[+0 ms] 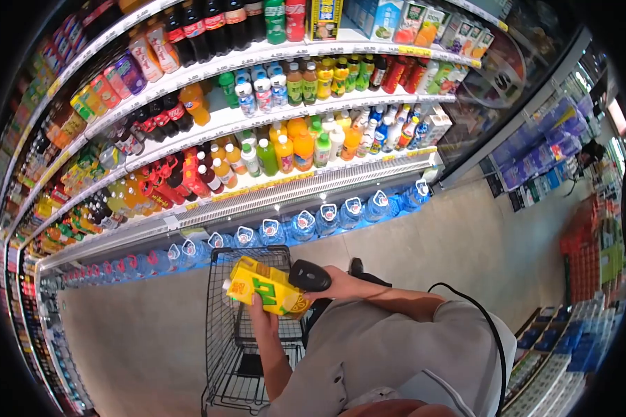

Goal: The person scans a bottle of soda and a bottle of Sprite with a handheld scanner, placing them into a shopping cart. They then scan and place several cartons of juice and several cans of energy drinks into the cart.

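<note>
Wrapped round the lower side of a yellow carton [257, 283] with green lettering and a white cap is my left hand [263, 320]. The carton lies tilted, cap end to the left, above the black wire shopping cart [219, 333]. My right hand [339, 283] grips a black handheld scanner [309, 276], whose head is close to the carton's upper right side. Some right-hand fingers are at the carton's right end; whether they press on it is hard to see.
Refrigerated shelves [257, 55] of bottles and cartons curve across the top and left. Large water jugs [303, 226] line their base. Purple packages [542, 142] hang at the right. A red stack [581, 250] stands farther right. Grey floor [132, 326] shows left of the cart.
</note>
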Available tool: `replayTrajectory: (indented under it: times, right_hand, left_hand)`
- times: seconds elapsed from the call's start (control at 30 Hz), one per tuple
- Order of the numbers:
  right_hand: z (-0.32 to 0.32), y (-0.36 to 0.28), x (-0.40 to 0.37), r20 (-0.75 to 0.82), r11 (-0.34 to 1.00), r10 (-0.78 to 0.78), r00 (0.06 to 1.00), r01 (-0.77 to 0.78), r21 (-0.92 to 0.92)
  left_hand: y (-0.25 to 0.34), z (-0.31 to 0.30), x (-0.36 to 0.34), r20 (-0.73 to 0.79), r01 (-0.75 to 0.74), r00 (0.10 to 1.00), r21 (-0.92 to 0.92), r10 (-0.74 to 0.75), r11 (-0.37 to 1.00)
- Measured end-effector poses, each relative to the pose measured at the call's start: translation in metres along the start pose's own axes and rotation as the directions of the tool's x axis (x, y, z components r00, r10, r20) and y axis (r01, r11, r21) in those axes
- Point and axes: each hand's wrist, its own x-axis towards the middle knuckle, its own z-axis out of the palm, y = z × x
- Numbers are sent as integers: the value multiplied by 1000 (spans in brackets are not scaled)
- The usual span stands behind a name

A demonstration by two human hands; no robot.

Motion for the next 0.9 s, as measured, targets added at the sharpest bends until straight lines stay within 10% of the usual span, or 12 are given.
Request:
replayTrajectory:
  times: [0.67,0.9]
  right_hand:
    - [-200,28,-177,-497,846,254,830,58,530]
    - [-275,73,-243,-602,844,284,746,104,527]
  left_hand:
    - [-132,265,-22,350,276,853,330,-389,903]
    - [-208,338,-38,225,294,870,479,-439,827]
